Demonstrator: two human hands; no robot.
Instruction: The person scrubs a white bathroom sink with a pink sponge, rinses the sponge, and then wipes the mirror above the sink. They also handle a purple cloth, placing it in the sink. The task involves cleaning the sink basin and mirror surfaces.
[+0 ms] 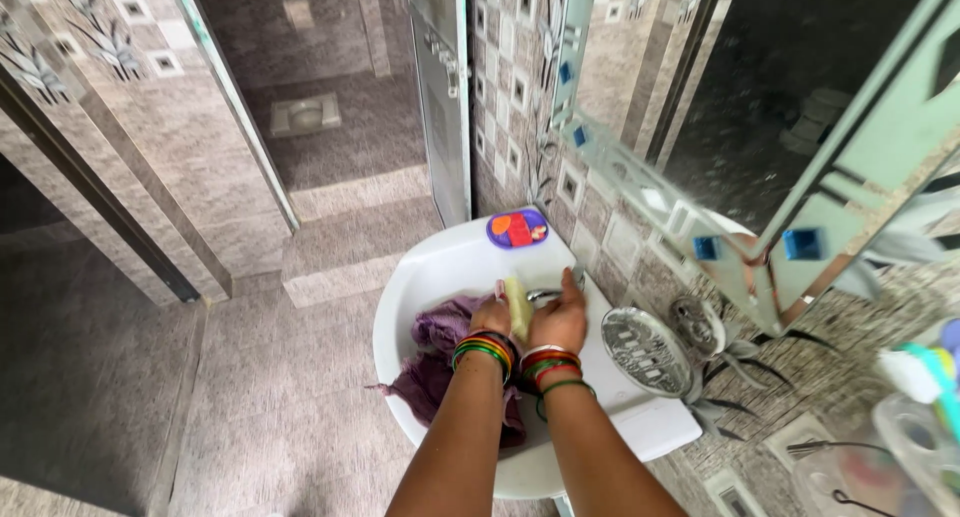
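**Both hands over the basin, a pale bar between them**

We take the white wash basin point(440, 267) as our landmark. Over its middle, just in front of the tap point(545, 296), our left hand point(491, 318) and right hand point(561, 318) meet. Between them stands a pale yellow bar point(517, 308), most likely soap, upright and pressed from both sides; the left hand's fingers curl against one face, the right hand's palm and fingers close on the other. So both grips are narrow and closed on the bar, though the fingertips are partly hidden behind it. Both wrists carry stacks of coloured bangles point(485, 351).

Inside the basin, under and to the left of the hands, lies a crumpled purple cloth point(440, 362); one corner trails over the basin's near-left rim. The left forearm passes above it; we cannot tell whether they touch.

On the basin's far rim sits a purple soap dish point(517, 228) holding an orange-red piece. To the right of the basin, on the wall, hangs a round metal soap holder point(646, 350), and above that a mirror point(800, 127) with a pale green frame. Left of the basin, a step point(350, 247) leads up to an open doorway.
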